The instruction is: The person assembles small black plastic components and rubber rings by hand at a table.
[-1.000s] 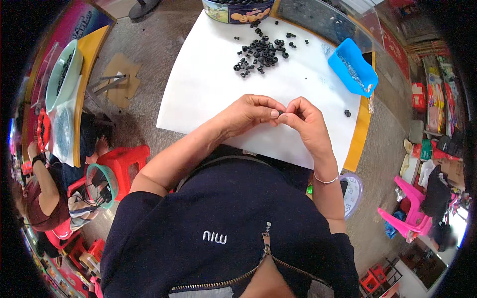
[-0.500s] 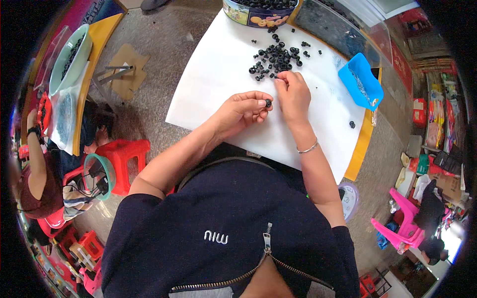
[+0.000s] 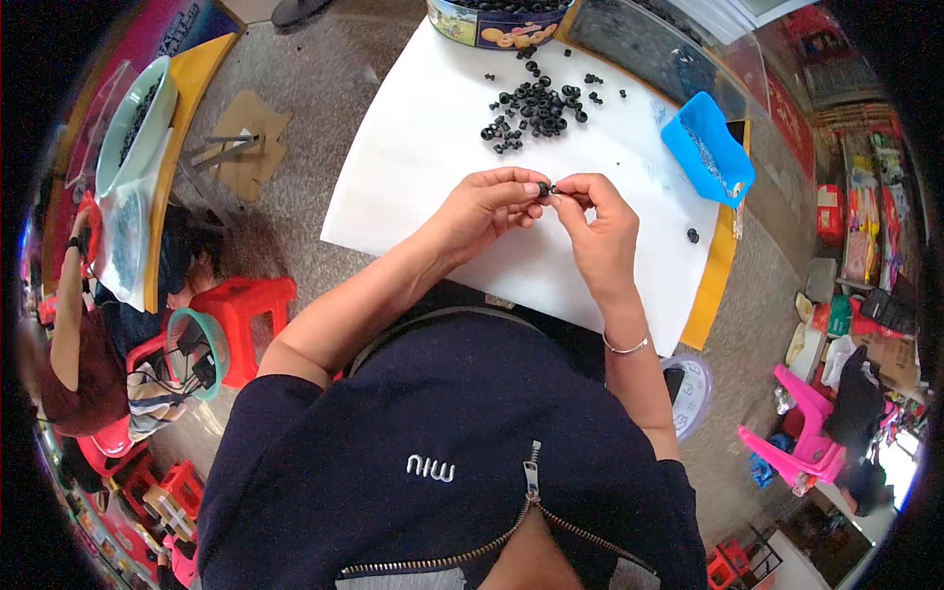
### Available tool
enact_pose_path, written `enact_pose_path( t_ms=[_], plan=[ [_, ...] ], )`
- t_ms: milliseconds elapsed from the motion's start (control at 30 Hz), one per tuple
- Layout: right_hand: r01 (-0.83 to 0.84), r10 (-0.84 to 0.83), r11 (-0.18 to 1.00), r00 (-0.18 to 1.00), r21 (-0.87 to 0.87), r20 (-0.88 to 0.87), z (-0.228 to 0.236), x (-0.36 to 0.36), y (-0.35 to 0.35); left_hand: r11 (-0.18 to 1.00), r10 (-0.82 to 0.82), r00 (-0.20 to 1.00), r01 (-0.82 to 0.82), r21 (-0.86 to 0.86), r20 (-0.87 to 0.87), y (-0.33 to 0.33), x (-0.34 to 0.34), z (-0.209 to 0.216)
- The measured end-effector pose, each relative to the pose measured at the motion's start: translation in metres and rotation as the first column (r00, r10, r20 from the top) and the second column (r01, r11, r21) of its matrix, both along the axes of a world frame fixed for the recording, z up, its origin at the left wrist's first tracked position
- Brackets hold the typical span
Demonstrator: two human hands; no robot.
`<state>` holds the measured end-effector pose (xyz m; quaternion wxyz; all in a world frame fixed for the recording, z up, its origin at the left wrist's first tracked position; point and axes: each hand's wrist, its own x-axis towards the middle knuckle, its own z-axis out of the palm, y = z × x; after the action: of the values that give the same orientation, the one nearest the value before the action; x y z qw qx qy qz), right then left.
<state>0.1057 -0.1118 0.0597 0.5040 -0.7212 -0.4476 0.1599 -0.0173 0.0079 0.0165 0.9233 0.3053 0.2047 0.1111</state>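
Note:
Over the white-covered table, my left hand pinches a small round black part between thumb and fingers. My right hand meets it from the right, its thumb and forefinger closed on a smaller black piece that touches or nearly touches the first. Just beyond my hands lies a loose pile of small black parts, some ring-like and some like little plugs. A single black part sits apart near the table's right side.
A printed tin full of black parts stands at the far edge. To the right is a blue scoop-shaped container with tiny clear pieces. A red stool stands on the left, where another person's arm shows beside a second table.
My right hand has come back from the pile's near edge to my left hand, now pinching a small piece against the part held there.

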Motion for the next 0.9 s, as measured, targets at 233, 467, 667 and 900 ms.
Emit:
enact_pose_path(
  t_ms=[233, 467, 667, 900],
  plan=[
    [-0.055, 0.049, 0.997, 0.994, 0.055, 0.094, 0.005, 0.001, -0.01, 0.998, -0.032, 0.998, 0.035, 0.055, -0.057, -0.003, 0.003, 0.007],
    [-0.061, 0.051, 0.996, 0.988, 0.071, 0.144, 0.002, 0.001, -0.014, 0.994, -0.07, 0.995, 0.076, 0.085, -0.074, -0.004, 0.008, 0.008],
    [-0.074, 0.059, 0.995, 0.975, 0.062, 0.213, -0.001, 0.004, -0.016, 0.99, -0.094, 0.992, 0.102, 0.101, -0.086, -0.006, 0.011, 0.008],
    [-0.054, 0.045, 0.992, 0.995, -0.113, -0.084, 0.006, 0.01, -0.026, 0.977, -0.125, 0.986, 0.142, 0.162, -0.111, -0.008, 0.014, 0.011]
  ],
)
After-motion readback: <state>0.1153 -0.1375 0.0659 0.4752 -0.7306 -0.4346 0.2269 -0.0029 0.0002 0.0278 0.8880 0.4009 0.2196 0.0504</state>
